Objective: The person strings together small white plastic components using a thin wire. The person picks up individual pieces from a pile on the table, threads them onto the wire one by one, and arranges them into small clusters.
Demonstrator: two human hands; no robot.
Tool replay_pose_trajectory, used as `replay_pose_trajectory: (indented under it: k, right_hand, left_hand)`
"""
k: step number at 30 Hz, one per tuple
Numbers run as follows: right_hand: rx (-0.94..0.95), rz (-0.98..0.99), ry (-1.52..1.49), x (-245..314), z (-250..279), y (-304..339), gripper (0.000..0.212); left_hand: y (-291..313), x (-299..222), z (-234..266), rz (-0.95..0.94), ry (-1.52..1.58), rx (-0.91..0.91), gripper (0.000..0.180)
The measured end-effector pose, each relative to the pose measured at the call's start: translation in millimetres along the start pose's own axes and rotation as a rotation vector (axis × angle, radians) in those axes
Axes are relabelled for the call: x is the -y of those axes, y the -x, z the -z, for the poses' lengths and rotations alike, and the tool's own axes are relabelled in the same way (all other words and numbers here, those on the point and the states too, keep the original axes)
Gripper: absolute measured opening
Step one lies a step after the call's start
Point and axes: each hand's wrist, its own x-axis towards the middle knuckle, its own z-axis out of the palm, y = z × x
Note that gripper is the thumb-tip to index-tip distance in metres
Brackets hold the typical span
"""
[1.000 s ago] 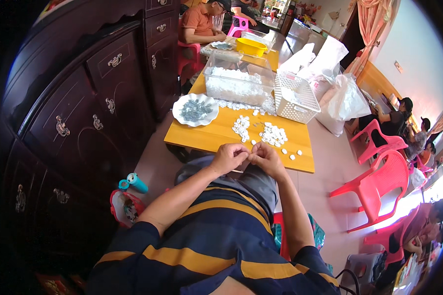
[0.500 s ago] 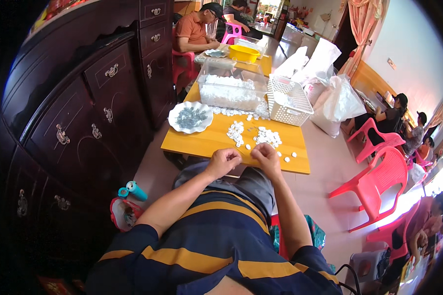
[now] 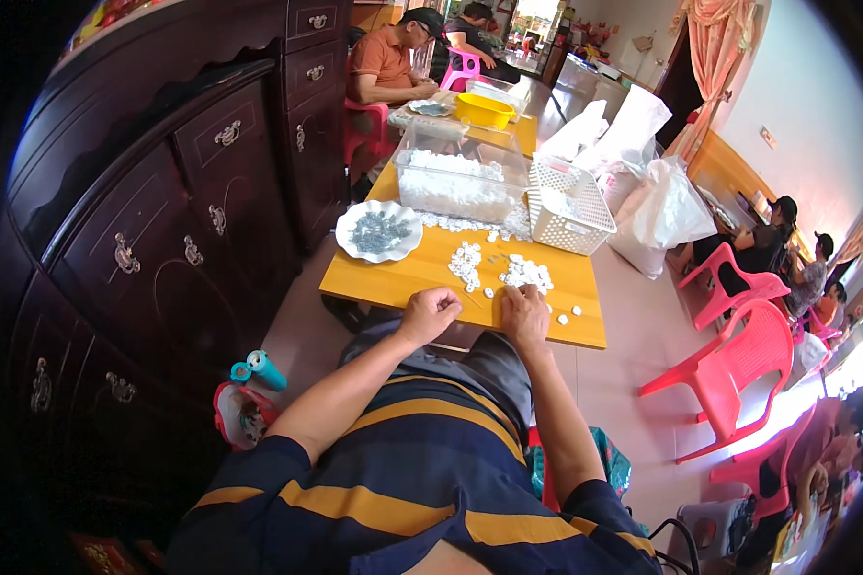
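My left hand [image 3: 431, 314] is closed in a pinch at the table's near edge; whatever is between its fingertips is too small to make out. My right hand [image 3: 524, 318] bends down onto the tabletop at the near side of the right pile of small white pieces [image 3: 531, 273]. Its fingers are pressed together, their tips hidden. Left of that lies another pile of small white pieces [image 3: 465, 265]. A few thin grey bits lie between the piles. Further left, a white scalloped plate [image 3: 349, 247] holds many small grey parts.
Behind the piles stand a clear plastic bin [image 3: 494, 204] of white pieces and a white perforated basket [image 3: 585, 236]. White sacks [image 3: 657, 225] are beyond, right of the table [image 3: 374, 278]. A dark cabinet [image 3: 249, 163] flanks the left. A red chair [image 3: 728, 369] stands right; other people sit around.
My right hand has moved away from my left hand and down to the right pile. The left hand has shifted slightly left. The whole view has tilted a little.
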Motion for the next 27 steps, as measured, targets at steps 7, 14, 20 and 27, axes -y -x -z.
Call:
replay_pose_trajectory:
  k: [7, 14, 20, 27]
  right_hand:
    - [-0.040, 0.024, -0.117, 1.4, 4.0, 8.2, 0.013]
    - [-0.057, 0.072, -0.170, -1.6, 6.0, 12.7, 0.009]
    - [-0.034, 0.050, -0.158, 2.4, 8.9, 7.6, 0.010]
    - [-0.072, 0.037, -0.142, 4.9, 9.2, 5.7, 0.012]
  left_hand:
    - [0.6, -0.7, -0.3, -0.020, -0.001, -0.014, 0.011]
    - [0.6, -2.8, -0.9, -0.021, -0.008, -0.017, 0.010]
    - [0.7, -2.4, -0.4, -0.036, -0.034, -0.038, 0.011]
    - [2.9, 2.2, -2.9, -0.062, -0.041, -0.049, 0.013]
